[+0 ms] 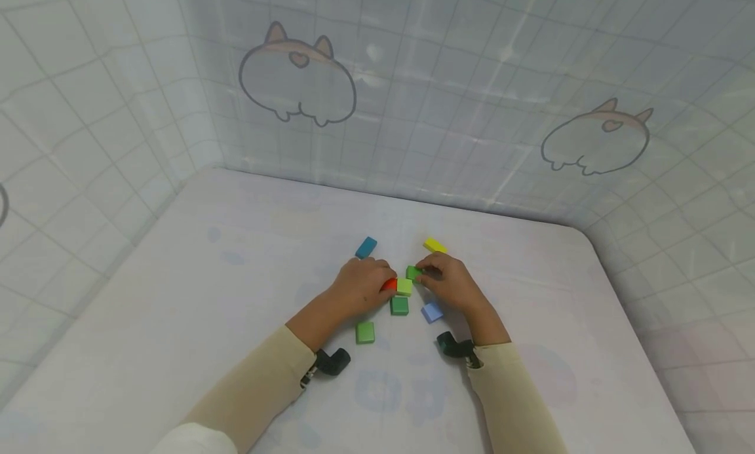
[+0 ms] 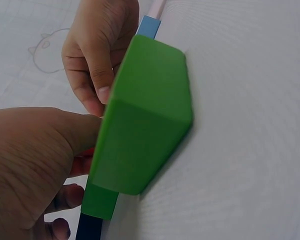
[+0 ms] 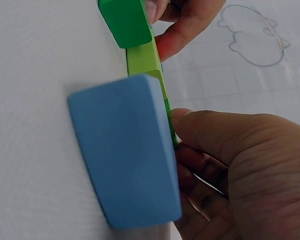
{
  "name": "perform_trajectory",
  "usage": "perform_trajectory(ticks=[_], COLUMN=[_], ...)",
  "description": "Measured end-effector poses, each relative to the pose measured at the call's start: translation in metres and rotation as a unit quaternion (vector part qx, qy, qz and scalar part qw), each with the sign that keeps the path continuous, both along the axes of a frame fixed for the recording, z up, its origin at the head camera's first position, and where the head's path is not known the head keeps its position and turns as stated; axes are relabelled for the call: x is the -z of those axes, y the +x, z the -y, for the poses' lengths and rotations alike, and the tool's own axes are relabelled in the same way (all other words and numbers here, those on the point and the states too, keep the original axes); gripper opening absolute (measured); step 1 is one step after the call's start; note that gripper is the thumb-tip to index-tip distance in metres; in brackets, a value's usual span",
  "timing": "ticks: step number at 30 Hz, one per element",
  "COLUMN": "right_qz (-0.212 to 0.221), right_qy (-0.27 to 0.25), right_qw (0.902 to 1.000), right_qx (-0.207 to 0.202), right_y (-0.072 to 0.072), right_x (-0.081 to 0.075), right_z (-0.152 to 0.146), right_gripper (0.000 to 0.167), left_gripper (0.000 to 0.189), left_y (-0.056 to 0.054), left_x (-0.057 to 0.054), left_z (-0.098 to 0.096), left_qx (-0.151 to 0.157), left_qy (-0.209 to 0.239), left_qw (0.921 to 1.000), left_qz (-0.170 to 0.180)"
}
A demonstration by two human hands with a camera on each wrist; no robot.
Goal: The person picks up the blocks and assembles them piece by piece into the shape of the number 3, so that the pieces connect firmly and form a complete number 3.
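In the head view my left hand (image 1: 360, 285) pinches a red block (image 1: 390, 284), partly covered by its fingers. A yellow-green block (image 1: 404, 287) sits right beside the red one. My right hand (image 1: 453, 282) holds a green block (image 1: 413, 273) between thumb and fingers, just behind and to the right of the yellow-green block. Directly in front lies a darker green block (image 1: 399, 306). A periwinkle block (image 1: 432, 312) rests near the right wrist and looms large in the right wrist view. Another green block (image 1: 365, 333) lies by the left wrist.
Farther back on the white table (image 1: 265, 257) lie a blue block (image 1: 366, 247) at left and a yellow block (image 1: 435, 245) at right. Tiled-pattern curtains with animal drawings (image 1: 297, 80) enclose the table at the back and sides.
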State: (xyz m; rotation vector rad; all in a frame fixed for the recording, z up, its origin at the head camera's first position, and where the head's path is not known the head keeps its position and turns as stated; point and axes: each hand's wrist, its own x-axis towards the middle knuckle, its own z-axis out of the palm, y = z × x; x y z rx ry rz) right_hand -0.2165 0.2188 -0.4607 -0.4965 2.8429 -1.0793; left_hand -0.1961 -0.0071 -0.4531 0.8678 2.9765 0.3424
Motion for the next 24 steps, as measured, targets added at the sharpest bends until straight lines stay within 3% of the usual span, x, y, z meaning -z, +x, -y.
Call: perform_trajectory(ticks=[17, 24], right_qz=[-0.01, -0.012], right_qy=[-0.01, -0.032], right_qw=[0.9999, 0.9994], right_qx=[-0.005, -0.006], right_y=[-0.003, 0.0], right_x=[-0.003, -0.012], right_z=[-0.001, 0.0], right_gripper=[0.024, 0.022], left_gripper=[0.038, 0.038], left_y=[-0.003, -0.004], left_x=[-0.005, -0.007], left_z=[0.001, 0.001], left_qx=[-0.009, -0.006], left_qy=[-0.002, 0.002], left_qw=[0.9998, 0.9996], left_qz=[0.017, 0.026])
